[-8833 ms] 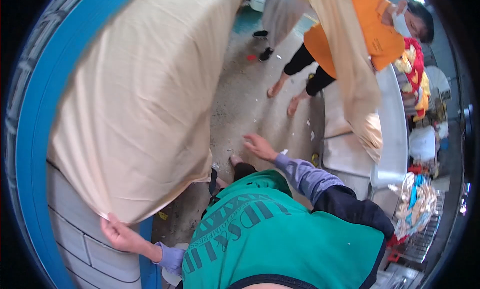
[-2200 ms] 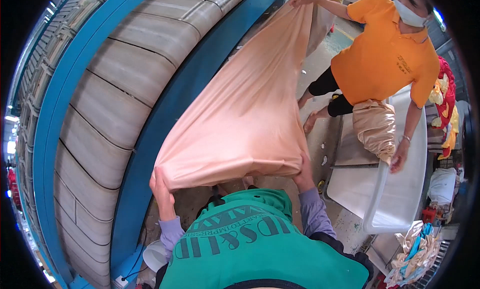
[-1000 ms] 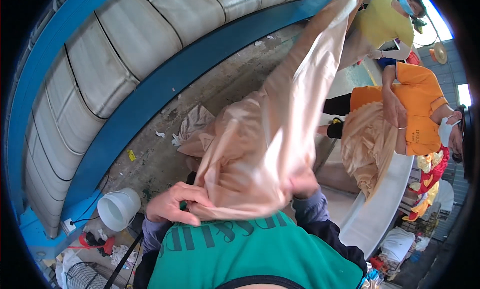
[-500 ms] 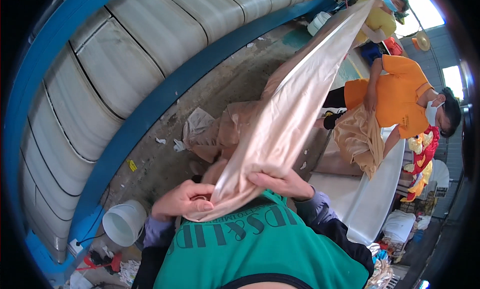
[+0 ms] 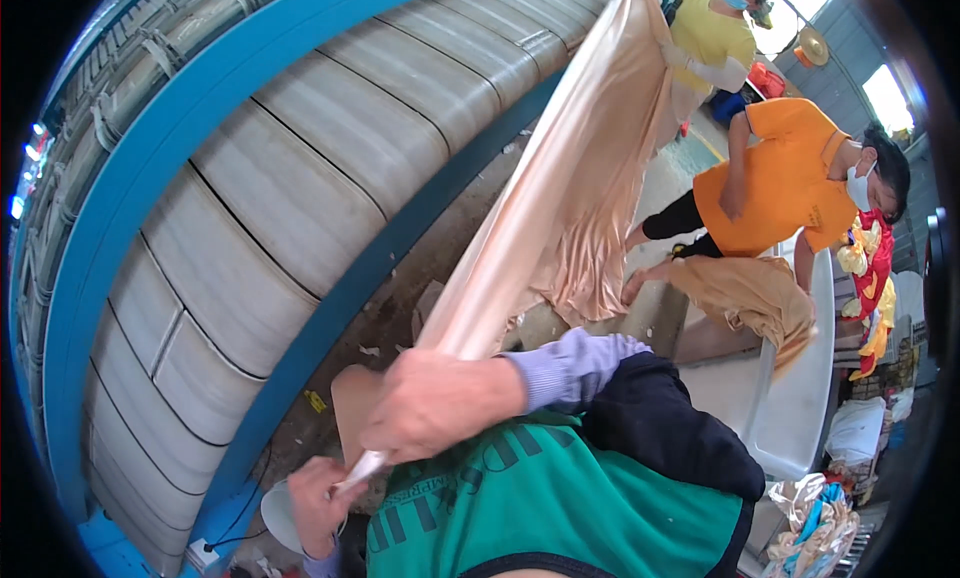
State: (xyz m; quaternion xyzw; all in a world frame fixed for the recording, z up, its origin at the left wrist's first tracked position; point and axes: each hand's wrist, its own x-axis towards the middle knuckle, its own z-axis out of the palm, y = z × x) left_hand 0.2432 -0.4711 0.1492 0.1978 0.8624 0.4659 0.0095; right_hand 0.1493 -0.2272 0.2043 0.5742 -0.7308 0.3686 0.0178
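A long sheet of pale peach satin cloth stretches from my hands up to a person in a yellow top at the far right, who holds its other end. My right hand is closed on the near end of the cloth, in front of my green apron. Lower left, my left hand pinches the cloth's edge, a short taut strip between my two hands. The lower folds of the cloth hang toward the floor in the middle.
A large machine with a padded grey-white conveyor bed and blue frame curves along the left. A white bucket stands by my left hand. To the right, a person in orange handles tan cloth over a white tub.
Both hands have moved left toward the machine, my right hand crossing the apron. The cloth has swung left and is pulled taut, its lower folds spreading. The tan cloth has dropped lower.
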